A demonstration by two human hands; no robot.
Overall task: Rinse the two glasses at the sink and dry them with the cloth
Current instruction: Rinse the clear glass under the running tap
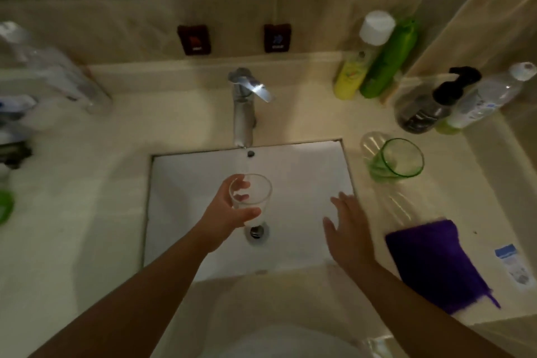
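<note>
Left hand (pixel 225 212): was wrapped round the clear glass (pixel 252 197), thumb on the near side, fingers seen through the far wall.
Clear glass: was held upright over the sink (pixel 313 171), below the tap (pixel 243 113).
Right hand (pixel 347 229): was spread flat above the basin's right edge, nothing gripped.
Green glass (pixel 396 161): was stood on the counter (pixel 87 212), right of the sink.
Purple cloth (pixel 436 264): was laid near the right hand, untouched.

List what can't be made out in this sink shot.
- Head view: whether water runs from the tap into the clear glass that the left hand holds; the picture is too blurred.
- Wall switch labels: too small.
- Packet print beside the purple cloth: blurred.
- Bottles at the left edge: smeared, partly cut off.
- Green glass contents: unclear.
</note>
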